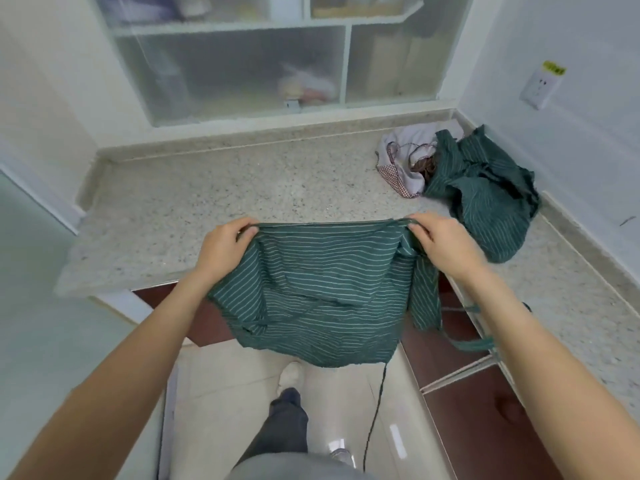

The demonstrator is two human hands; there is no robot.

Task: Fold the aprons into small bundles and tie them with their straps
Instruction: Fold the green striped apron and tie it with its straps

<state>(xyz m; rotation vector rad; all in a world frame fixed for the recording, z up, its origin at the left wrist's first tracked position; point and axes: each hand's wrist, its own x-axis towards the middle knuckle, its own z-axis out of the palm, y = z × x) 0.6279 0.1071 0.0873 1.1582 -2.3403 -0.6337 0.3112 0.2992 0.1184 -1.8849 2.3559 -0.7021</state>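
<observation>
A dark green apron with thin white stripes (322,289) hangs in the air in front of the counter edge, stretched between both hands. My left hand (225,247) pinches its upper left corner. My right hand (440,240) pinches the upper right corner, where the cloth bunches and folds over. One thin strap (375,407) dangles from the apron's lower right down toward the floor. Another strap (467,342) trails off to the right by the counter front.
A speckled stone counter (214,202) fills the corner. At its back right lie a second crumpled green striped apron (485,192) and a white apron with red checked trim (401,161). Frosted cabinet doors (235,71) stand behind. My legs and shoes are over the tiled floor below.
</observation>
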